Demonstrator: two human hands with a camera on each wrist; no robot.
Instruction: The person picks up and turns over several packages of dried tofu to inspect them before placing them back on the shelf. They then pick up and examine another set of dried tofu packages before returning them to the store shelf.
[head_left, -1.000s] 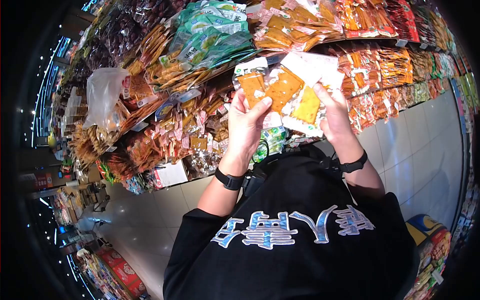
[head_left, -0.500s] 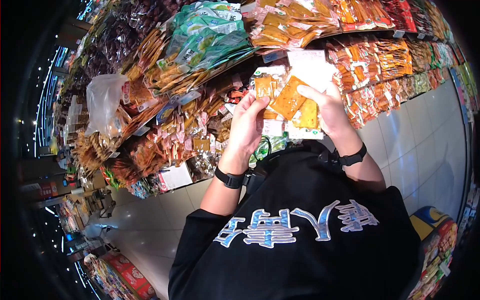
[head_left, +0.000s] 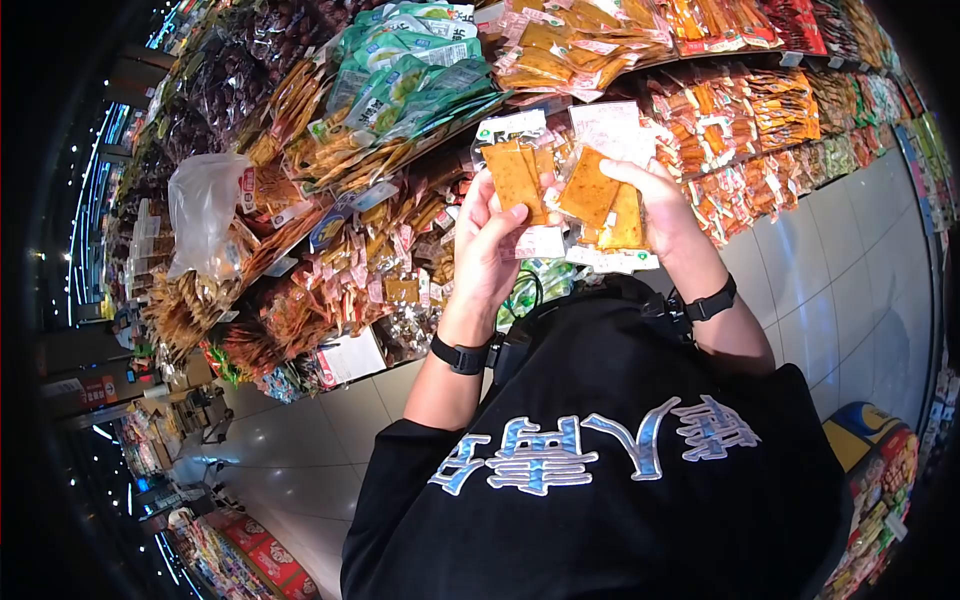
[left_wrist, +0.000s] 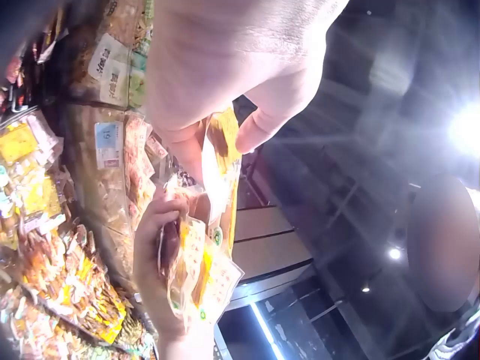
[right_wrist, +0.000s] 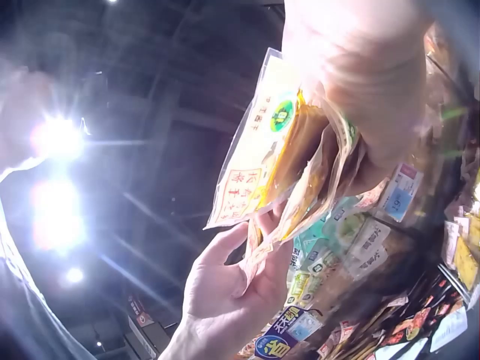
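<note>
My left hand point(head_left: 485, 235) pinches clear packets of flat orange-brown dried tofu point(head_left: 515, 180), thumb across their front at the lower edge. To the right, my right hand point(head_left: 665, 205) grips a second bunch of such packets point(head_left: 590, 188), its thumb lying on the front one. A narrow gap separates the two bunches in the head view. The left wrist view shows my left fingers point(left_wrist: 259, 129) round a packet edge, with the right hand's packets point(left_wrist: 202, 274) below. A printed white label point(right_wrist: 244, 176) and green logo show in the right wrist view.
Shelves of bagged snacks stand ahead, with green bags point(head_left: 400, 75) and orange packets point(head_left: 580, 45) at the top. A clear plastic bag point(head_left: 208, 210) lies at left. White floor tiles point(head_left: 290, 440) run below, and a colourful display point(head_left: 875, 470) stands at lower right.
The middle packet has passed from under my left thumb to my right hand. The fanned packets have parted into two bunches, the left one now more upright.
</note>
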